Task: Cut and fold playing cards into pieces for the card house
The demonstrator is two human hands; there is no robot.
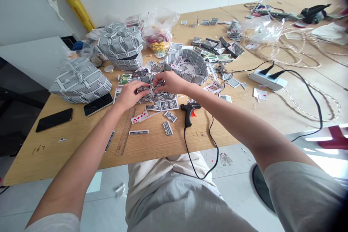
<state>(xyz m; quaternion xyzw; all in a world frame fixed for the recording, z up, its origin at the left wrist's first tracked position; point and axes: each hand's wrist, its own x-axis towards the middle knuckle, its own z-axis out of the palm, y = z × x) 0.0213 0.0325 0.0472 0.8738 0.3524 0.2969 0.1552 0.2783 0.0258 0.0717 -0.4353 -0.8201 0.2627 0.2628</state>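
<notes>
My left hand (132, 95) pinches the left part of a patterned playing-card structure (163, 96) near the middle of the table. At its top, my right hand (168, 82) has its fingers pressed together on a card piece, whose exact shape is partly hidden. Flat patterned cards (169, 104) lie just in front of the structure. Behind my right hand stands a round-sided card basket (187, 65) with loose cards inside. A black glue gun (188, 114) with an orange trigger rests to the right of the cut card pieces (168, 128).
Two card-built lidded boxes (121, 45) (81, 79) and two phones (54, 120) (98, 104) are at left. A clear ruler (126, 132) lies near the front edge. A power strip (268, 79) with black cables sits right, beside twisted cords.
</notes>
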